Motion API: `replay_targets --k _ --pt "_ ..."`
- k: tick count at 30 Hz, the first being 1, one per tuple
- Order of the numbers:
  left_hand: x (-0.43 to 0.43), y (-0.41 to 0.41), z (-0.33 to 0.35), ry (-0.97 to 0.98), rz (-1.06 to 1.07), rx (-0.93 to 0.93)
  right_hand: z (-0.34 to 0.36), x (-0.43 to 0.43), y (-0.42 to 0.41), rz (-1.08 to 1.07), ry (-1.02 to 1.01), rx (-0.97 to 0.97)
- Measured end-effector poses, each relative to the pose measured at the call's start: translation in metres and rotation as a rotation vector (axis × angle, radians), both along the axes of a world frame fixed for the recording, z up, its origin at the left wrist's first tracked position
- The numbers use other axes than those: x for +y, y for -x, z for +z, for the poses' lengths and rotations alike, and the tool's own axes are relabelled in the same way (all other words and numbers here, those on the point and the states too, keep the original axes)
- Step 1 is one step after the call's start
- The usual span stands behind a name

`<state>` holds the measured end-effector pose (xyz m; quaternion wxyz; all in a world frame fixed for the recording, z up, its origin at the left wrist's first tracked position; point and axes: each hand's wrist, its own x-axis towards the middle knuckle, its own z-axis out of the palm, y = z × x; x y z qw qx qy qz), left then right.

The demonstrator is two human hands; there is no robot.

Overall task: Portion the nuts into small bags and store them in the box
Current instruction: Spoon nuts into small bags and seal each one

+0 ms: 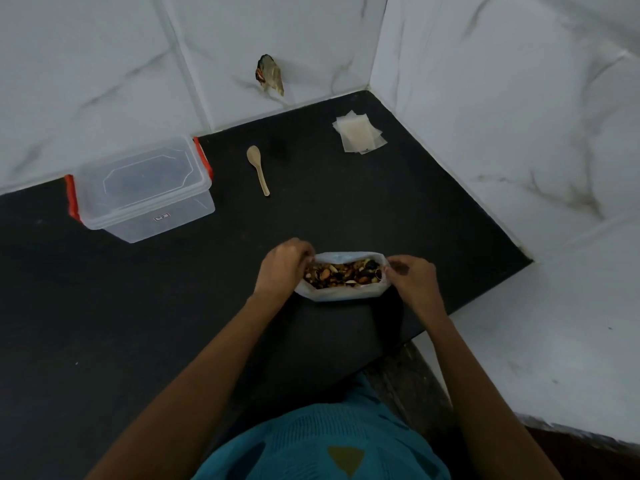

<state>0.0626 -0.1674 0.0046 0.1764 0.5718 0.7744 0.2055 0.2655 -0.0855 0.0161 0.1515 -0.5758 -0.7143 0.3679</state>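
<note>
From where I stood, the left hand (284,265) hid one end of the large bag (343,293), and its curled fingers (304,251) pinched the rim there. The right hand (412,275) pinched the opposite rim, and between them the mouth was open. The tips of the fingers were tucked against the plastic, so I could not tell exactly how they gripped. The bag was pale, soft and crumpled, standing on the matte black counter (104,306) close to the person. Inside it lay the mixed nuts (343,273), brown, tan and dark.

A small dark lump (270,75) was stuck to the white marbled wall tile; I could not make out what it was. The clear plastic box (145,192), rectangular with orange-red clips at both ends and its lid on, sat far left against the wall. A slim wooden spoon (258,169) lay near it. The flat, translucent small bags (360,133) were stacked loosely near the corner.
</note>
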Motion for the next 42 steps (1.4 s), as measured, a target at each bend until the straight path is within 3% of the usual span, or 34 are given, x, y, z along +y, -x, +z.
replay_targets --k 3,8,10,13,19,26,29,31,33,35,37,39,42 --pt "0.004 0.006 -0.003 -0.017 0.059 -0.067 0.000 0.004 -0.006 0.063 -0.015 -0.034" --pt "0.005 0.009 -0.012 -0.058 0.235 -0.357 -0.002 0.010 -0.009 0.126 -0.081 -0.034" --pt "0.006 0.008 -0.013 -0.045 0.256 -0.392 -0.002 0.012 -0.009 0.111 -0.016 -0.037" --pt "0.007 0.005 -0.013 -0.016 0.268 -0.374 0.003 0.020 -0.008 0.134 0.133 -0.067" --pt "0.007 0.004 -0.013 0.084 0.201 -0.259 0.001 0.020 0.005 0.280 0.016 -0.159" --pt "0.015 0.008 -0.010 -0.012 0.176 -0.198 -0.006 0.010 0.006 0.047 0.066 -0.051" --pt "0.012 0.005 -0.010 0.003 0.288 -0.276 -0.006 0.010 0.007 0.091 0.145 -0.075" --pt "0.003 -0.008 -0.003 -0.112 0.544 -0.414 0.000 0.015 0.009 0.141 0.170 -0.116" --pt "-0.008 -0.030 0.004 -0.157 0.842 -0.727 0.004 0.021 0.015 0.197 0.049 -0.140" --pt "-0.015 -0.050 0.005 -0.003 1.053 -1.183 0.007 0.023 0.028 0.288 -0.046 -0.077" --pt "-0.015 -0.063 0.002 0.144 1.128 -1.507 0.005 0.025 0.043 0.429 -0.074 -0.072" --pt "-0.012 -0.070 0.002 0.182 1.122 -1.618 0.003 0.027 0.056 0.542 -0.070 -0.122" --pt "-0.010 -0.073 0.003 0.162 1.097 -1.599 0.003 0.030 0.065 0.598 -0.087 -0.230"
